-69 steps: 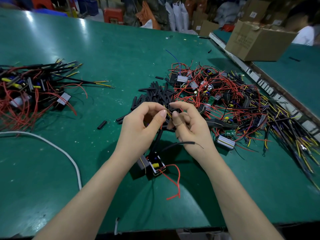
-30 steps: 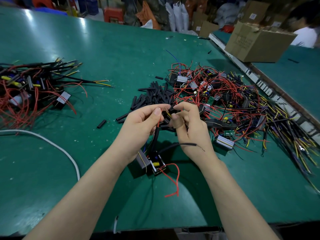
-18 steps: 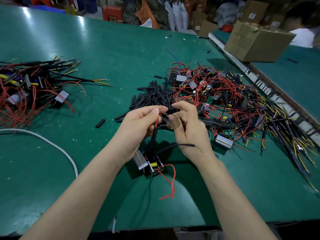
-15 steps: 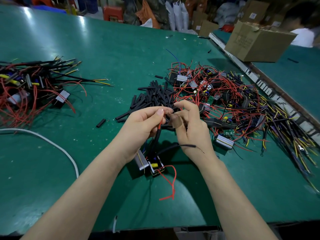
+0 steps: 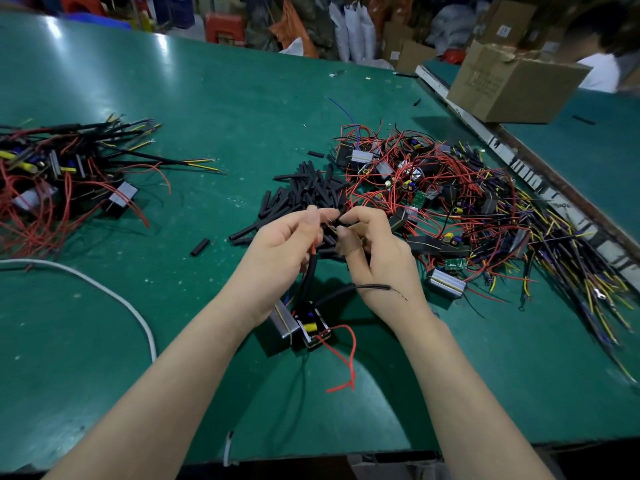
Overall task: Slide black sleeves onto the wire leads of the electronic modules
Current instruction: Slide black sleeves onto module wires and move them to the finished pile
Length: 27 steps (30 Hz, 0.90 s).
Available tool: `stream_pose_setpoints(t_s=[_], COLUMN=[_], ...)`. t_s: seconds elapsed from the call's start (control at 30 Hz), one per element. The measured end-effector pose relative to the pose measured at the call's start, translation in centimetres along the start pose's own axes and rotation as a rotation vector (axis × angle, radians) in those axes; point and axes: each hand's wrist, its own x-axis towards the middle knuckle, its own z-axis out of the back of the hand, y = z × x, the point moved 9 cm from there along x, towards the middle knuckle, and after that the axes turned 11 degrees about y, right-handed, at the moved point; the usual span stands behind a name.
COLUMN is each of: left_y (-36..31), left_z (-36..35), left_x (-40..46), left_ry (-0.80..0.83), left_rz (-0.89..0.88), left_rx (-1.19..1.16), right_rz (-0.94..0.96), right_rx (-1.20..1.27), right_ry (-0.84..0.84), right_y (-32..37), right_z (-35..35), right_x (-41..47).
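A small electronic module hangs just above the green table below my hands, with a loose red wire curling toward me. My left hand pinches the module's wire lead, which runs up through a black sleeve. My right hand pinches a second black sleeve at the lead's tip, fingertip to fingertip with the left. Another sleeved lead sticks out to the right under my right wrist. A heap of loose black sleeves lies just beyond my hands.
A tangle of modules with red and yellow wires spreads to the right. A pile of sleeved modules sits at far left. A white cable curves at left. A cardboard box stands at back right beside a person.
My hands have stayed together over the module. The fingertips have shifted slightly on the lead's tip and the red wire has swung a little.
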Motion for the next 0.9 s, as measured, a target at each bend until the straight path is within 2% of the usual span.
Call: stream_pose_setpoints(t_s=[0.17,0.3,0.37,0.5,0.63,0.9], left_y=[-0.8,-1.9,-2.1,-1.9,-2.1,-3.0], left_z=[0.3,1.2,1.3,0.9,0.7,0.7], left_x=[-0.3,-0.9,-1.0,-0.6,-0.6,-0.7], left_ry=[-0.058,-0.19,-0.199,-0.149,-0.172,-0.197], left_rz=[-0.084,-0.141,-0.145,-0.136,-0.18,-0.222], left_rx=[0.169,0.578,0.679,0.732,0.827,0.92], right_rz=[0.053,0.08,0.077,0.072,0.025,0.047], right_rx=[0.013,-0.013,-0.046,-0.077,-0.153,-0.35], right_ry=[-0.046,-0.042,-0.066,-0.11,-0.076,-0.148], right_y=[0.3,0.7,0.7,1.0,1.2,2.9], right_z=[0.2,0.1,0.3,0.8,0.6,0.7], right_x=[0.0,-0.1,-0.1,-0.2,-0.2,-0.4])
